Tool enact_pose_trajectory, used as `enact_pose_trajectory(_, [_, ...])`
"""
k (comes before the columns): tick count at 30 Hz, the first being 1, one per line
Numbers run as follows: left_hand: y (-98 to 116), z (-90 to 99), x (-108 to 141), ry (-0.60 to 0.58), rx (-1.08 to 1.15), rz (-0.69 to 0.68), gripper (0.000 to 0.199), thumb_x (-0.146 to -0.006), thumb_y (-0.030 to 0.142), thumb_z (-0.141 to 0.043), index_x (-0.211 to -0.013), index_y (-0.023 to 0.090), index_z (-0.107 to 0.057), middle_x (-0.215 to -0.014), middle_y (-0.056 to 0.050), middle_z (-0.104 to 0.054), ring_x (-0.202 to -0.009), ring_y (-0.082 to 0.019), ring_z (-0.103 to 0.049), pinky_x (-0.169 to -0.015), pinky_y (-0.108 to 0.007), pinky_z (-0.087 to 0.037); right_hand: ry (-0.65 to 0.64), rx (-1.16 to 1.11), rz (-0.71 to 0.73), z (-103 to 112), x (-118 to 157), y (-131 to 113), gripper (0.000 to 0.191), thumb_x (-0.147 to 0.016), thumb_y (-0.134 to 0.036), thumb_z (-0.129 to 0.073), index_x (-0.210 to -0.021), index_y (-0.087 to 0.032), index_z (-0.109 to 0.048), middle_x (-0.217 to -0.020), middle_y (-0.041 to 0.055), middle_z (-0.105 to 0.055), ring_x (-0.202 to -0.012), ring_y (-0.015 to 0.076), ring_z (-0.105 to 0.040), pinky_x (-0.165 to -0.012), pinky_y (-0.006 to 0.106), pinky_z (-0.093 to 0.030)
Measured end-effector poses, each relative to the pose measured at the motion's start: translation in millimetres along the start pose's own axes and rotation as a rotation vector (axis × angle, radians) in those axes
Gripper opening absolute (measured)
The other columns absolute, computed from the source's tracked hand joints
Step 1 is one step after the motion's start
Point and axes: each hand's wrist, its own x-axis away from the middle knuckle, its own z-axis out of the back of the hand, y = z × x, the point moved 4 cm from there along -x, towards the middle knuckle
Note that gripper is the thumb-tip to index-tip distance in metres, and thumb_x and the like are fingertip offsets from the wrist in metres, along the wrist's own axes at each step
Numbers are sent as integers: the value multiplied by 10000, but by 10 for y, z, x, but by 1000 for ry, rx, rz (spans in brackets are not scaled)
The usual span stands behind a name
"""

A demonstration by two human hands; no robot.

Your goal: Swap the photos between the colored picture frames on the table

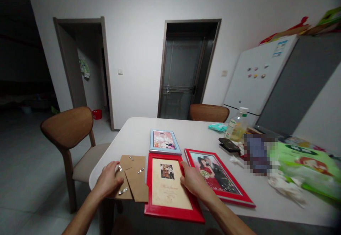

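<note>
My left hand [108, 180] is at the left edge of a brown backing board [137, 178], its thumb and forefinger spread apart beside one of several small metal clips [123, 191]. A slanted slit or flap edge runs down the board. My right hand [195, 179] grips the right side of a red picture frame [157, 210], thumb on top; its other fingers are mostly hidden. Inside this frame is a cream sheet [170, 192] with a small printed photo. The board's right edge meets the frame's left side. Both stick out over the table's front edge.
A light-blue framed photo [152, 142] lies behind the red frame; another red framed photo [234, 196] lies to the right. Farther right are a bottle [236, 126], a black object [229, 145], crumpled tissues [287, 188] and a green pack [311, 164]. A chair [69, 124] stands left.
</note>
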Motion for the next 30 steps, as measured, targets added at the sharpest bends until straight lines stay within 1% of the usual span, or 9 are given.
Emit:
enact_pose_trajectory(4, [356,-378,234,-63,38,-167,449,-656,193,-532,-1098,163,-462,-1184,-95,-481,-1097,-210,-443,-935,-355,-322,75,-372,-96,25,-7,77,552,-626,-113,-439,-1172,-112,-361,-1007,138,-591,-860,194,-574,-715,261,-403])
enact_pose_trajectory(9, [929,-995,638,-256,32,-331,552,-604,210,-616,-1131,177,-455,-1274,-103,-403,-1173,-237,-352,-984,-404,-274,-133,-1130,-272,46,104,12,658,-686,-202,-373,-1291,-139,-121,-882,86,-641,-640,167,-622,-577,285,-467])
enact_pose_trajectory(11, [1122,-1156,736,-311,14,-399,608,-593,258,-642,-1157,172,-434,-1309,-113,-354,-1187,-258,-325,-981,-423,-282,-146,-1253,-270,124,154,-58,697,-673,-214,-398,-1303,-165,-106,-840,55,-650,-622,163,-621,-566,285,-471])
enact_pose_trajectory(14, [1331,-1245,801,-285,-57,-528,588,-619,230,-600,-1171,139,-420,-1318,-127,-335,-1193,-264,-304,-992,-434,-266,-146,-1284,-238,213,207,-138,737,-662,-257,-470,-1310,-192,-124,-758,22,-650,-547,147,-596,-534,276,-462])
enact_pose_trajectory(18, [1478,-1179,844,-232,-99,-761,622,-564,49,-464,-1178,126,-402,-1270,-104,-401,-1178,-219,-328,-1001,-376,-280,-112,-1288,-139,256,206,-174,797,-635,-319,-576,-1302,-194,-157,-632,-15,-602,-457,111,-530,-453,226,-415])
enact_pose_trajectory(20, [1466,-1050,822,-130,-61,-778,638,-557,15,-412,-1180,150,-386,-1241,-83,-432,-1169,-201,-344,-996,-370,-295,-96,-1236,-136,256,181,-142,797,-630,-309,-588,-1298,-189,-170,-597,-35,-568,-460,108,-524,-433,209,-396])
enact_pose_trajectory(25, [1102,-572,642,235,95,-460,442,-683,83,-386,-1110,188,-419,-1165,-76,-478,-1099,-203,-431,-913,-367,-384,2,-698,-155,254,86,44,631,-672,-239,-488,-1259,-99,-306,-552,-16,-560,-485,132,-533,-460,221,-378])
enact_pose_trajectory(27, [874,-440,588,306,150,-347,412,-680,125,-415,-1088,178,-433,-1142,-79,-491,-1075,-212,-453,-914,-367,-374,62,-429,-125,226,54,110,564,-675,-221,-460,-1213,-66,-390,-615,35,-608,-552,156,-560,-531,242,-396])
enact_pose_trajectory(30, [519,-390,544,297,231,-191,421,-662,172,-451,-1083,169,-433,-1106,-80,-524,-1027,-219,-497,-893,-364,-386,114,-196,-61,117,25,159,481,-681,-203,-445,-1142,-72,-479,-866,122,-641,-766,194,-589,-680,257,-401])
